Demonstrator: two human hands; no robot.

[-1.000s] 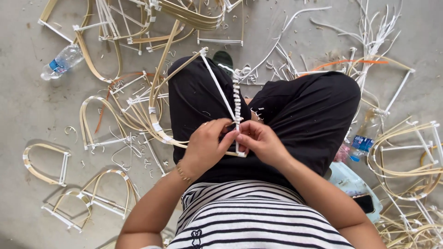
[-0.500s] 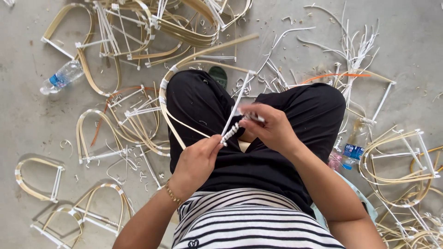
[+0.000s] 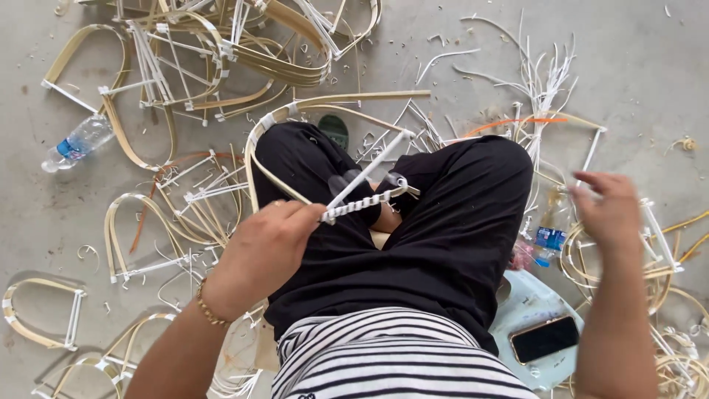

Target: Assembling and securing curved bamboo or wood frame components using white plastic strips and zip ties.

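Left hand [image 3: 258, 251] grip clamped on wrapped frame [image 3: 362, 201] end; right hand [image 3: 609, 210] apart, open.

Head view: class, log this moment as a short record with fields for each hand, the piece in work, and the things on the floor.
Left hand: grips the end of a white-wrapped rod of a cane frame lying over the lap
Right hand: empty, fingers spread, over the cane pieces beside the right knee
Posture: seated cross-legged on a concrete floor
Floor, left side: finished cane frames, plastic water bottle
Floor, right side: phone on a pale blue tray, loose white strips
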